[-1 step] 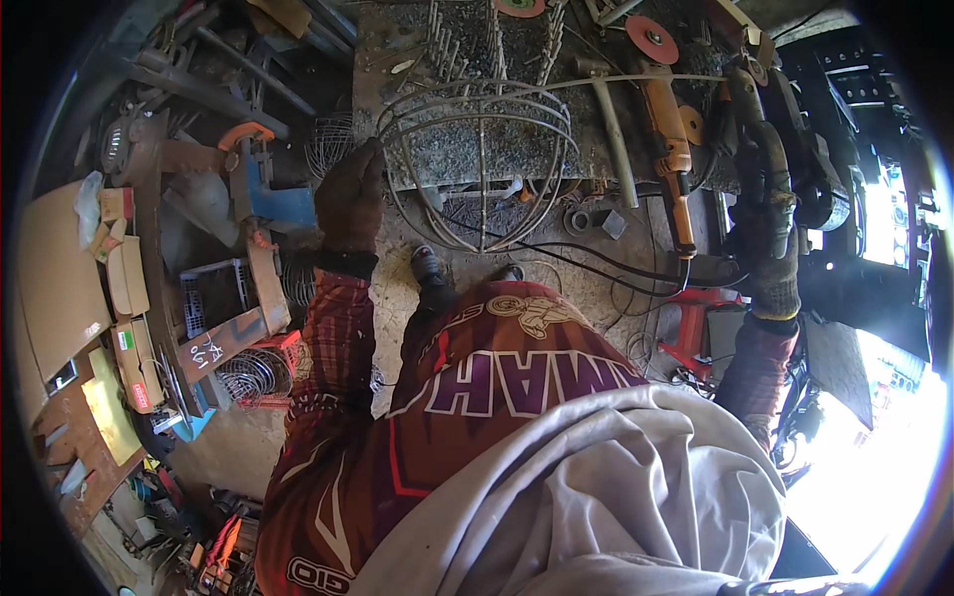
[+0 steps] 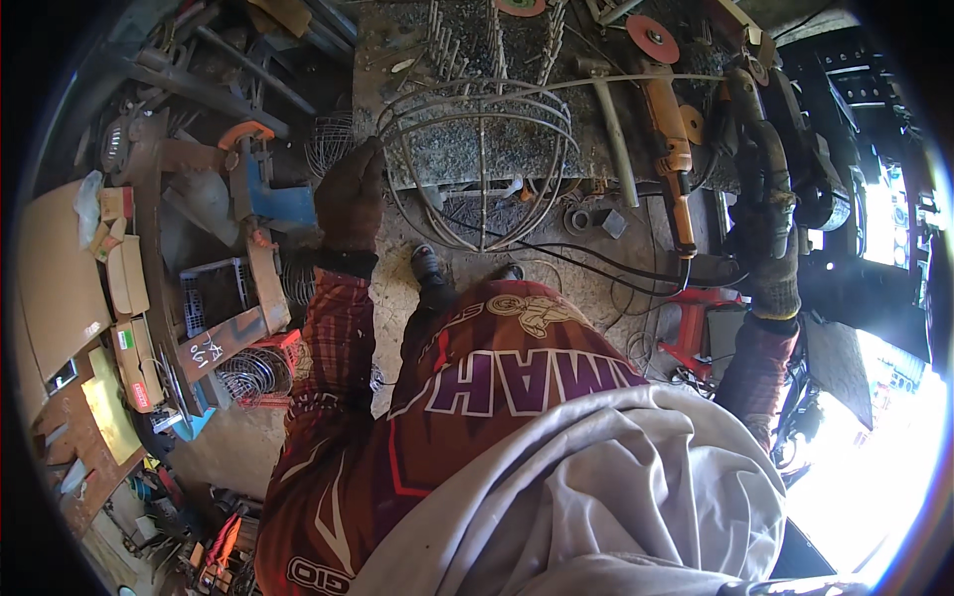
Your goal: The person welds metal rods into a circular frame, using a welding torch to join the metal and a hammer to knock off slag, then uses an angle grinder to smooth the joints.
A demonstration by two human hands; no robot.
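A round cage of bent metal wire [image 2: 483, 164] rests at the near edge of a dirty workbench [image 2: 397, 99], partly overhanging the floor. My left hand [image 2: 350, 199], in a dark glove, has its fingers closed on the left side of the cage's rim. At the right my gloved right hand [image 2: 773, 223] is wrapped round a dark handle, seemingly a welding electrode holder [image 2: 743, 91]. From it a thin welding rod [image 2: 646, 77] reaches left, its far end by the cage's upper right rim. The fingers' undersides are hidden.
An orange angle grinder [image 2: 668, 149] and a hammer [image 2: 611, 134] lie right of the cage. Short metal rods [image 2: 497, 50] stand on the bench. Black cables [image 2: 596, 263] cross below it. A blue clamp-like machine [image 2: 273, 199] and cardboard boxes [image 2: 124, 278] are at the left.
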